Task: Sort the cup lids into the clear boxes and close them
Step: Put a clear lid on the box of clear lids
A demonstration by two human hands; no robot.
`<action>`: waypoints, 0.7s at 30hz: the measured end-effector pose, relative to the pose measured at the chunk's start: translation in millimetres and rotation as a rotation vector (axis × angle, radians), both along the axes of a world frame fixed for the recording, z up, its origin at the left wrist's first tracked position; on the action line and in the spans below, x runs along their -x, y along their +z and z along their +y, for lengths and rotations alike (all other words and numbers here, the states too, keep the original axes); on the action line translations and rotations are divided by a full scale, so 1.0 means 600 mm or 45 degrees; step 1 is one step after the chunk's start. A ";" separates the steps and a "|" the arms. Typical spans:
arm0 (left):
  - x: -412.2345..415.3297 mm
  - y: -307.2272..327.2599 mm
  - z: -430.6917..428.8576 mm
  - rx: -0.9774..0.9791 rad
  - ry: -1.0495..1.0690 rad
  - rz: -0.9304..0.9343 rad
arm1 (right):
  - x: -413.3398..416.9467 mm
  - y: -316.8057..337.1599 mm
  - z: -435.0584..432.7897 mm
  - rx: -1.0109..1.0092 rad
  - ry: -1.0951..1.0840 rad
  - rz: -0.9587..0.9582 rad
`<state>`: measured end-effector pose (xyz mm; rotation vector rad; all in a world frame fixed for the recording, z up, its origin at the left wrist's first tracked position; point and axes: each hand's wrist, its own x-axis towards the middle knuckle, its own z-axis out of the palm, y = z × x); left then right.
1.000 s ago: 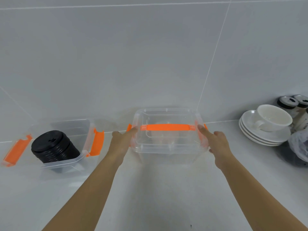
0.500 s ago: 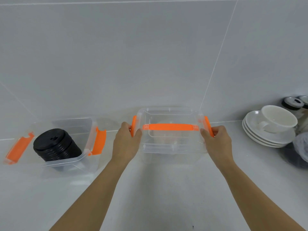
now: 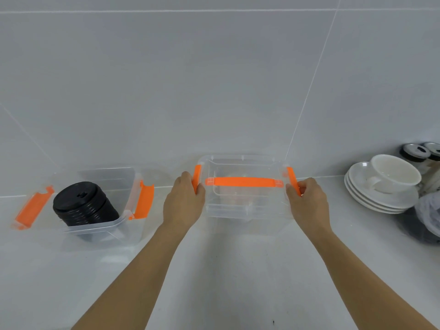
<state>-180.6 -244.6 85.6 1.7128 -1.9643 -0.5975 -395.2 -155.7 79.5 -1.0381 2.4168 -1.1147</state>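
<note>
On the counter, both hands, left hand (image 3: pixel 184 202) and right hand (image 3: pixel 308 201), pinch the lidded clear box's (image 3: pixel 245 206) orange side latches; its contents are hard to make out.

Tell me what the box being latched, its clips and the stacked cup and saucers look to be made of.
The box looks like clear glossy plastic: you see straight through its walls. Its clips, under the left hand and right hand, look like opaque matte orange plastic. The cup and saucers look like glazed white ceramic, smooth and faintly shiny, though that is uncertain.
</note>
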 end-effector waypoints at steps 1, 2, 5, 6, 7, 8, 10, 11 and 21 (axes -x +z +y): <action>-0.001 0.002 0.001 -0.010 -0.005 -0.020 | 0.000 0.001 0.001 -0.024 0.005 0.020; -0.003 0.005 0.002 -0.022 -0.013 -0.044 | -0.001 0.003 0.002 -0.057 0.015 0.049; -0.009 0.016 0.002 -0.100 -0.060 -0.136 | 0.003 0.015 0.004 -0.200 0.057 0.177; -0.012 0.023 0.002 -0.129 -0.080 -0.167 | 0.004 0.021 0.006 -0.247 0.076 0.230; -0.015 0.031 0.003 -0.152 -0.097 -0.193 | 0.004 0.028 0.007 -0.282 0.096 0.282; -0.018 0.040 0.005 -0.164 -0.107 -0.214 | 0.004 0.036 0.008 -0.301 0.118 0.331; -0.026 0.059 0.011 -0.152 -0.106 -0.252 | -0.002 0.053 0.010 -0.281 0.164 0.416; -0.030 0.070 0.017 -0.126 -0.103 -0.265 | -0.006 0.061 0.011 -0.244 0.182 0.450; -0.102 0.144 0.102 0.361 -0.043 -0.171 | -0.099 0.111 0.025 0.257 0.441 0.755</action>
